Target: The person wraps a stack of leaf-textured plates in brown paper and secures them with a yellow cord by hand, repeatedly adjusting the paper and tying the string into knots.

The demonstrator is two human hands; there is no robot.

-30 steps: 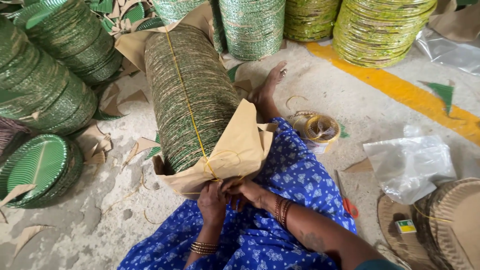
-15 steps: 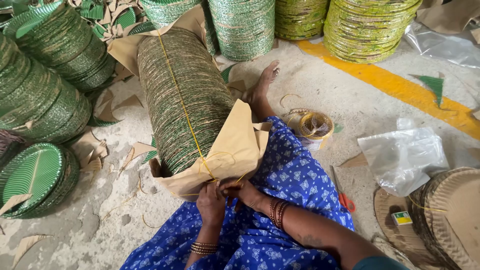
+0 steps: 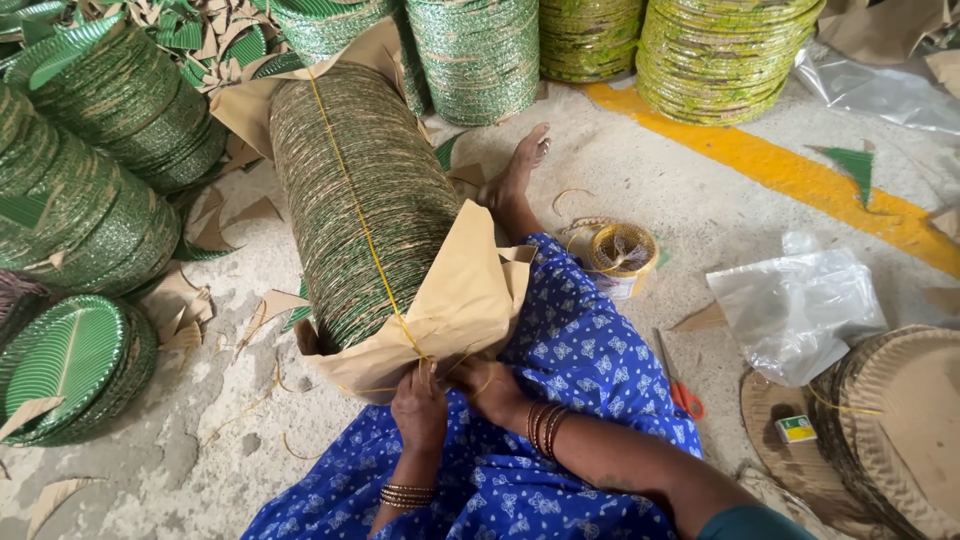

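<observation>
Hands (image 3: 455, 400) tying brown-wrapped plate bundle (image 3: 370, 200)

fingertips of both hands: hidden behind brown paper (image 3: 455, 310) at the knot | scissors (image 3: 682, 390): blades under blue cloth | right plate stack (image 3: 890, 430): cut by frame edge | small box (image 3: 797, 429): too small to tell

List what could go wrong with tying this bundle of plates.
1. Both hands, left hand and right hand, work the yellow string at the paper cap; a loose knot might let the plate bundle fan apart.
2. The bundle lies on its side against the lap, so it may roll toward the foot.
3. Hard pulling could tear the paper.
</observation>
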